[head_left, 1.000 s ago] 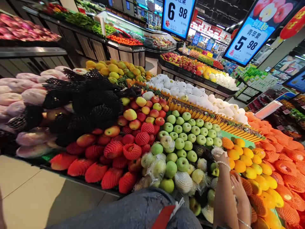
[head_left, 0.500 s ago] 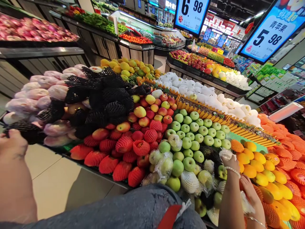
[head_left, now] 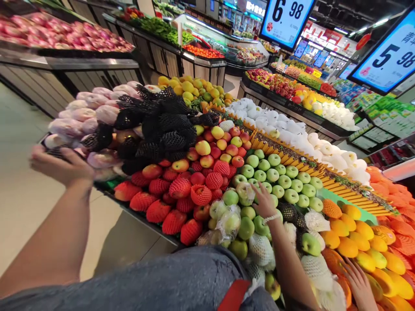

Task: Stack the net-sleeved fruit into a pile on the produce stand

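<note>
The work in hand looks like sorting the fruit display, and the step appears to be picking over the green apples (head_left: 282,178), which lie heaped in the middle of the counter (head_left: 136,214). The right hand (head_left: 264,205), with a bead bracelet (head_left: 270,219) at the wrist, lies on the near side of that heap with fingers spread wide over the fruit, lifting nothing. The left hand (head_left: 63,166) is stretched out far to the left of the green apples, at the counter's end corner, palm down on the pale pink wrapped fruit (head_left: 84,114). Its fingers are loosely curved; whether they grip anything I cannot tell.

Judging from this, a next move calls for closing the right hand's fingers round a single apple without nudging its neighbours, since the heap slopes towards the counter's edge.

Counted: three hands in view, two the person's own and one another person's hand (head_left: 359,283), low and to the right of the green apples, among the oranges (head_left: 348,246). There are about two dozen bare green apples, too crowded for an exact count, and a few bagged or netted ones in front. Two price signs (head_left: 287,17) (head_left: 389,56) hang beyond. Red-netted apples (head_left: 180,188) sit just left of the green apples.
</note>
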Tool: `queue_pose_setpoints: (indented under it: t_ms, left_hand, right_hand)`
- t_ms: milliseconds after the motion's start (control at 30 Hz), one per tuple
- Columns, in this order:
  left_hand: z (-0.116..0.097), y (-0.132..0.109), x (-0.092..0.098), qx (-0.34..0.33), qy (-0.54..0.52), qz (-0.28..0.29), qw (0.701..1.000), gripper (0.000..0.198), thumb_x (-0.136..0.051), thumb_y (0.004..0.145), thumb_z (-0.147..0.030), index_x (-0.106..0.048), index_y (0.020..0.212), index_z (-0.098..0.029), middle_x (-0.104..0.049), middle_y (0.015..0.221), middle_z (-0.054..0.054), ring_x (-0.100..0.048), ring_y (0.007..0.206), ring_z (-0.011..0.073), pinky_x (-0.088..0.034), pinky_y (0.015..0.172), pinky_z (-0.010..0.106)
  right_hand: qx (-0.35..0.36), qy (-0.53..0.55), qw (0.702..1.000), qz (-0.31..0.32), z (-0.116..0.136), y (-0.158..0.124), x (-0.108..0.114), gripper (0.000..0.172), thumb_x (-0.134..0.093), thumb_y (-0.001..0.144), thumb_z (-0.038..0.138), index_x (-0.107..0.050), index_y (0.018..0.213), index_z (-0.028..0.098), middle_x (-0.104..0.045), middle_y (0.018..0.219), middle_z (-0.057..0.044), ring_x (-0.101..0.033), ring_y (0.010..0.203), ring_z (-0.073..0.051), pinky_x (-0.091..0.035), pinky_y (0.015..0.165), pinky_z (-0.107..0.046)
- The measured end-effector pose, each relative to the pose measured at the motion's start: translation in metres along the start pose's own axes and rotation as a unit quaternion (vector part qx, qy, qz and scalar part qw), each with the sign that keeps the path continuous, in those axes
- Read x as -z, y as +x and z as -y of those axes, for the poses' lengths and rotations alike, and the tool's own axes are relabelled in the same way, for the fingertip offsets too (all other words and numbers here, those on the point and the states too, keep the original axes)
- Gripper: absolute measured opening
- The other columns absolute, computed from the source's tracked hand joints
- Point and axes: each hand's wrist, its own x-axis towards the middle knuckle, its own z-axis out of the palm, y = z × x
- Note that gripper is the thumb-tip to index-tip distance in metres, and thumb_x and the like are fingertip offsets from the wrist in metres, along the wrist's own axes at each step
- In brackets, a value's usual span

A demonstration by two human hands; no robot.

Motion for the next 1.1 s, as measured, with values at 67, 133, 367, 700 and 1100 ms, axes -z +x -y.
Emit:
queue_pose_setpoints:
  t_ms: [67, 133, 367, 700, 1100]
  left_hand:
    - [0.026, -0.01, -0.014, 0.074, 0.037, -0.031, 0.996, 0.08, -0.041, 0.104, -0.05, -0.037, 0.141, 0.02, -0.045, 0.151, 0.039, -0.042, 0.14, 0.0438, -0.028, 0.116, 0.076]
    - [0.048, -0.025, -0.018, 0.029, 0.067, -0.01, 0.997, 0.085, -0.045, 0.101, -0.056, -0.039, 0.145, 0.016, -0.045, 0.154, 0.035, -0.041, 0.144, 0.042, -0.031, 0.119, 0.071]
    - [0.075, -0.08, 0.011, -0.119, 0.151, -0.051, 0.98, 0.083, -0.03, 0.101, -0.064, -0.042, 0.149, 0.003, -0.051, 0.147, 0.029, -0.045, 0.142, 0.039, -0.041, 0.115, 0.066]
    - [0.032, -0.118, 0.009, -0.175, 0.135, 0.002, 0.975, 0.064, -0.045, 0.104, -0.047, -0.035, 0.158, -0.015, -0.049, 0.158, 0.022, -0.049, 0.146, 0.035, -0.043, 0.12, 0.059]
    - [-0.104, -0.153, -0.001, -0.202, -0.098, 0.171, 0.959, 0.041, -0.051, 0.102, -0.03, -0.055, 0.141, -0.019, -0.061, 0.145, 0.016, -0.056, 0.137, 0.0317, -0.043, 0.121, 0.055]
  right_hand:
    - [0.041, 0.017, 0.998, 0.053, 0.024, 0.024, -0.012, 0.097, -0.072, 0.071, 0.005, -0.047, 0.161, 0.029, -0.041, 0.167, -0.016, -0.047, 0.149, -0.035, -0.045, 0.118, -0.051]
    - [0.059, 0.049, 0.994, 0.083, 0.031, 0.044, -0.017, 0.092, -0.077, 0.066, 0.007, -0.056, 0.153, 0.026, -0.054, 0.155, -0.016, -0.059, 0.133, -0.033, -0.05, 0.111, -0.049]
    - [-0.021, 0.119, 0.99, -0.076, -0.024, 0.146, 0.029, 0.086, -0.075, 0.079, 0.043, -0.041, 0.152, 0.013, -0.055, 0.142, -0.018, -0.054, 0.127, -0.032, -0.046, 0.114, -0.049]
    - [-0.109, 0.129, 0.978, -0.126, -0.016, 0.267, 0.015, 0.077, -0.058, 0.089, 0.032, -0.033, 0.158, 0.01, -0.042, 0.156, -0.03, -0.04, 0.143, -0.042, -0.033, 0.119, -0.066]
    - [0.155, 0.204, 0.964, 0.071, 0.031, 0.08, 0.038, 0.052, -0.054, 0.1, 0.065, -0.068, 0.128, 0.023, -0.073, 0.119, -0.012, -0.07, 0.099, -0.026, -0.057, 0.095, -0.045]
